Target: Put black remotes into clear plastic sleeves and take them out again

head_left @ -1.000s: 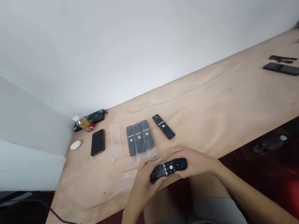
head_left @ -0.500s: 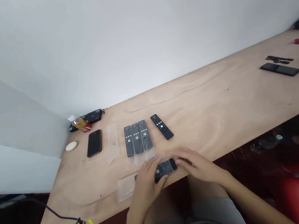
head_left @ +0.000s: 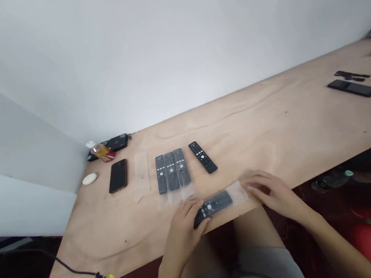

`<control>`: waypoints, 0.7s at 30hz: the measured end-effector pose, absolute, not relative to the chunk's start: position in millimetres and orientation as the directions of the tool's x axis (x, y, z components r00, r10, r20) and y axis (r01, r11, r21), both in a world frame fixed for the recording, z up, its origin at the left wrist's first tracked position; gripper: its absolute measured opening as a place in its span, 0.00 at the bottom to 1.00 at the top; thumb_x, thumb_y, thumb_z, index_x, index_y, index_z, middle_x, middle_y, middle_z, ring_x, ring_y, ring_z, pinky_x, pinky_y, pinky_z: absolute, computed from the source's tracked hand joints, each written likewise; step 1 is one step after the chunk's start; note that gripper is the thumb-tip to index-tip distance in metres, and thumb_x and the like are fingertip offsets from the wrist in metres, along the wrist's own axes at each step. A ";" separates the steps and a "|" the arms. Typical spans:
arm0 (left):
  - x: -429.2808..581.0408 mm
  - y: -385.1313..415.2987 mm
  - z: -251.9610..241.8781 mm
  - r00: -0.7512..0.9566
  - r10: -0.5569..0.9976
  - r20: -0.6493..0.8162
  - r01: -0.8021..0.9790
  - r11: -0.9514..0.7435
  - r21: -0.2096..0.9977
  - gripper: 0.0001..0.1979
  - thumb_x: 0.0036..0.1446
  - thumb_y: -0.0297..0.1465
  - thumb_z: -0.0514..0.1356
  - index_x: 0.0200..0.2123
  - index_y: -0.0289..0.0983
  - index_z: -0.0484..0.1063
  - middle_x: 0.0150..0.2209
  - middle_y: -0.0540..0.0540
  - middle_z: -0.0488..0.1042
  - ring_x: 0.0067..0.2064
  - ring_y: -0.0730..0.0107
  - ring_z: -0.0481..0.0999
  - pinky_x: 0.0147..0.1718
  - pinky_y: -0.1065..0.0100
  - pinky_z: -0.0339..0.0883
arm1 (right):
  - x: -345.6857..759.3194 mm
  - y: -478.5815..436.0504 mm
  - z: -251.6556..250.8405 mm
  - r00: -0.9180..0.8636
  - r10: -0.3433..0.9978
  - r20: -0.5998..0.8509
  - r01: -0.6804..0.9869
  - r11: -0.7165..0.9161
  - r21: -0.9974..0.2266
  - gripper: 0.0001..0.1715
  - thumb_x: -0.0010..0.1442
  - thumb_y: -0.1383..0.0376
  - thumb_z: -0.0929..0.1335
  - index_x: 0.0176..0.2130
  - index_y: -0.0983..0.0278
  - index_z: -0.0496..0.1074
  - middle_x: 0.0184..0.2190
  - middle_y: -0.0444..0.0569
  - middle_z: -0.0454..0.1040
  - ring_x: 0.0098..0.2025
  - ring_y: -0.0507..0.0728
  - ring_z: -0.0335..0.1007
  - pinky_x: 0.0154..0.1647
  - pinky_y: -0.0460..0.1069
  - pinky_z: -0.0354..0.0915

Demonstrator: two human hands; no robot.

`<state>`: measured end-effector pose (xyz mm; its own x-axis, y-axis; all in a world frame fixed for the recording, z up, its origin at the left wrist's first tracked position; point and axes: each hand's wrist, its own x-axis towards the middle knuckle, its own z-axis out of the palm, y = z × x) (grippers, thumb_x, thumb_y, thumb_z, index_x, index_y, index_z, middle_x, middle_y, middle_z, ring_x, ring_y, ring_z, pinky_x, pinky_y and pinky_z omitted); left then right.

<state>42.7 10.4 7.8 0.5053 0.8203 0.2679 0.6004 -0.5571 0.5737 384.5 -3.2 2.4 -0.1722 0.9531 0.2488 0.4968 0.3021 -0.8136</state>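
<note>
Shifted rightward since the earlier frame with half-curled right hand (head_left: 271,191) to plastic sleeve (head_left: 238,192); cannot tell if gripping. Clasping remote control (head_left: 218,202), lower centre, in curled left hand (head_left: 183,223); best held flat.

Remote (head_left: 220,201): black, round white button, face up, lying crosswise at near edge of table (head_left: 116,237); left end hidden. Clear plastic sleeve (head_left: 239,191) over it, flat end extending right.

R grip (head_left: 268,193) now apart fr. remote (head_left: 216,204)
</note>
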 end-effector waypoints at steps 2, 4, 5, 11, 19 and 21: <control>54.3 11.4 9.5 0.505 0.821 0.267 0.591 -0.554 0.586 0.21 0.66 0.33 0.69 0.61 0.47 0.76 0.57 0.40 0.81 0.60 0.47 0.79 0.61 0.44 0.73 | 374.2 -3.3 9.6 -0.288 0.907 0.307 0.523 0.417 -0.744 0.20 0.75 0.65 0.66 0.61 0.53 0.79 0.63 0.53 0.78 0.67 0.68 0.71 0.70 0.67 0.68; 63.8 13.9 14.3 0.491 0.833 0.255 0.582 -0.531 0.615 0.22 0.65 0.34 0.71 0.61 0.47 0.77 0.56 0.41 0.81 0.58 0.48 0.81 0.58 0.46 0.76 | 358.9 -4.4 13.6 -0.455 0.840 0.295 0.507 0.517 -0.690 0.27 0.74 0.70 0.65 0.66 0.50 0.76 0.68 0.50 0.74 0.72 0.68 0.65 0.74 0.69 0.63; 65.7 16.0 17.1 0.463 0.847 0.261 0.582 -0.513 0.632 0.21 0.65 0.36 0.71 0.60 0.47 0.78 0.54 0.42 0.82 0.55 0.50 0.81 0.55 0.48 0.78 | 353.1 -5.9 14.2 -0.520 0.810 0.272 0.498 0.546 -0.673 0.30 0.74 0.72 0.65 0.68 0.49 0.74 0.70 0.49 0.73 0.74 0.68 0.63 0.74 0.70 0.62; 43.3 42.1 15.7 0.270 0.853 0.446 0.682 -0.497 0.537 0.13 0.75 0.33 0.58 0.56 0.42 0.80 0.57 0.40 0.80 0.62 0.50 0.77 0.62 0.45 0.73 | 372.2 -30.2 11.2 -0.526 0.831 0.181 0.577 0.505 -0.642 0.36 0.75 0.73 0.62 0.73 0.45 0.67 0.74 0.46 0.68 0.73 0.67 0.63 0.72 0.69 0.66; 40.8 50.9 -19.4 0.301 0.849 0.435 0.774 -0.484 0.409 0.17 0.75 0.31 0.57 0.61 0.42 0.79 0.67 0.39 0.75 0.71 0.45 0.69 0.67 0.38 0.68 | 333.9 -31.2 -2.2 -0.500 0.844 0.196 0.698 0.526 -0.485 0.38 0.72 0.76 0.62 0.75 0.55 0.64 0.76 0.52 0.64 0.72 0.69 0.64 0.71 0.69 0.67; 41.4 48.5 -19.9 0.318 0.836 0.447 0.781 -0.499 0.376 0.17 0.75 0.31 0.57 0.61 0.42 0.79 0.67 0.39 0.75 0.70 0.45 0.69 0.67 0.38 0.69 | 308.1 -18.2 -6.7 -0.449 0.868 0.213 0.761 0.497 -0.417 0.35 0.73 0.73 0.62 0.74 0.57 0.65 0.76 0.54 0.64 0.69 0.71 0.67 0.67 0.69 0.70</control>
